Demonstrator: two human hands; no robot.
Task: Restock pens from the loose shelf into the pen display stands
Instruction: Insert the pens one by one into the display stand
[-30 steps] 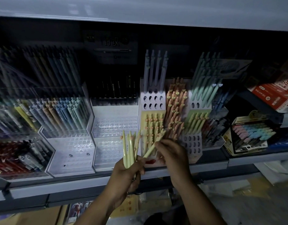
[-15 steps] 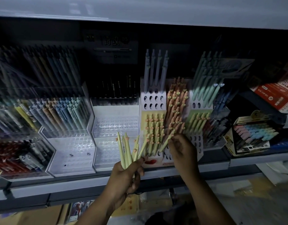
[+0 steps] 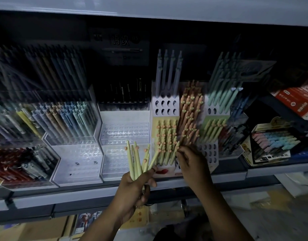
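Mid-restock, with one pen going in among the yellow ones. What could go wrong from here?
1. The left hand grips a fanned bundle of pens. One leans out to the right and might slip free.
2. The right hand pinches a single pen right against the crowded yellow pens. A nudge could tip them, or the leaning orange pens beside them.
3. The target hole is hidden, so the pen may miss it.

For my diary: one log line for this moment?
left hand: holds bunch of pale yellow plastic pens | right hand: pinches one pen at yellow cardboard stand
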